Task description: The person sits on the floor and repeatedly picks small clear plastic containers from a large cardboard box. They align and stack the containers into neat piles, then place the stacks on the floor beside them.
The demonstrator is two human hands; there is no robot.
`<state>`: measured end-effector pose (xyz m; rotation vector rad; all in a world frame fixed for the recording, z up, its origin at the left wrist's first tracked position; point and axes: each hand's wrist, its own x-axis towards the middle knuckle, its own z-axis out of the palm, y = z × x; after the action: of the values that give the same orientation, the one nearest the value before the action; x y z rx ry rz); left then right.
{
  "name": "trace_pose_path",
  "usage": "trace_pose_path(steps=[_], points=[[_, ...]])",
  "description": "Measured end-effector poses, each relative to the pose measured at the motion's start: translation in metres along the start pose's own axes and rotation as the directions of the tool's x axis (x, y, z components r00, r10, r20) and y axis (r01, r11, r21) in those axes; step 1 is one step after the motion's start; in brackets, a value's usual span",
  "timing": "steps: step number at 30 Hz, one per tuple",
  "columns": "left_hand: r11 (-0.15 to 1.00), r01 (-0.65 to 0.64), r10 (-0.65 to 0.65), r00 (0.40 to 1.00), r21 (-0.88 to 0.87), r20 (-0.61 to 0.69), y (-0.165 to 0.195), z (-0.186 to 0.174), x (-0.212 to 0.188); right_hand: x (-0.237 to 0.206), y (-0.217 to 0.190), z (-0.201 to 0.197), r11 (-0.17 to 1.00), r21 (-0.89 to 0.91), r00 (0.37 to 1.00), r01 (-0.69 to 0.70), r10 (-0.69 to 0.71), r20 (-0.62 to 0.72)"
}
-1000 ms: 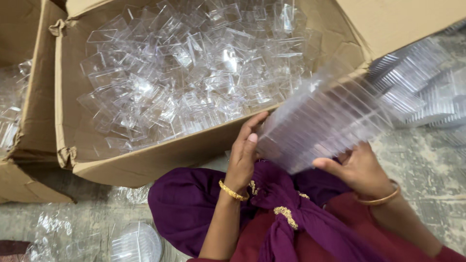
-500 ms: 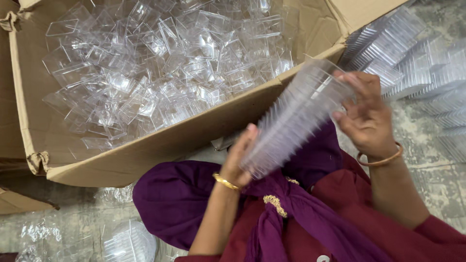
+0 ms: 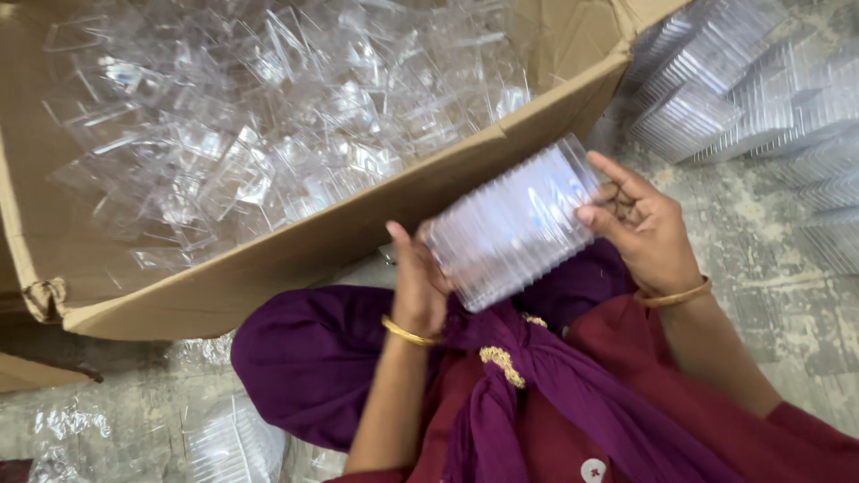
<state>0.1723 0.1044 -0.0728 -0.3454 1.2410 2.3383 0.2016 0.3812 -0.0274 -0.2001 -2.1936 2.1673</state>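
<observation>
A nested stack of clear plastic containers (image 3: 510, 224) lies slanted between both hands, just above my lap. My left hand (image 3: 416, 282) presses against its lower left end. My right hand (image 3: 640, 224) grips its upper right end with fingers spread over the side. Both wrists wear gold bangles. Right behind the stack stands a large cardboard box (image 3: 295, 259) filled with several loose clear plastic containers (image 3: 268, 125).
More stacks of clear containers (image 3: 752, 89) lie on the concrete floor at the upper right. Purple and maroon cloth (image 3: 501, 394) covers my lap. Crumpled clear plastic wrap (image 3: 228, 438) lies at the lower left. Another cardboard box edge (image 3: 36, 371) shows at far left.
The stack has swung lower and more level in front of the box wall. My right hand came down along its upper end; the view moved closer to the box.
</observation>
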Motion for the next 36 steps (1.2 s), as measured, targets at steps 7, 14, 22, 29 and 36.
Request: trace_pose_path(steps=[7,14,22,29,36], points=[[0.972,-0.043,0.003,0.985,0.231,0.173,0.02,0.002,-0.009,-0.011,-0.016,-0.008,0.991,-0.121,0.994,0.062,-0.05,0.1],[0.855,-0.32,0.192,0.927,0.409,0.324,0.016,0.002,-0.001,-0.017,-0.016,-0.025,0.979,-0.099,0.971,0.178,-0.158,0.181],[0.499,-0.492,-0.082,0.792,0.713,0.604,0.036,0.008,0.017,-0.028,0.003,-0.032,0.996,-0.064,0.975,0.056,-0.041,0.22],[0.526,-0.417,-0.06,0.852,0.742,0.521,0.049,0.031,0.006,-0.026,0.0,-0.029,0.997,-0.067,0.977,0.043,-0.028,0.212],[0.546,-0.421,0.005,0.866,0.725,0.499,0.053,0.034,0.009,-0.024,-0.018,-0.024,0.968,-0.248,0.993,0.04,-0.011,0.119]])
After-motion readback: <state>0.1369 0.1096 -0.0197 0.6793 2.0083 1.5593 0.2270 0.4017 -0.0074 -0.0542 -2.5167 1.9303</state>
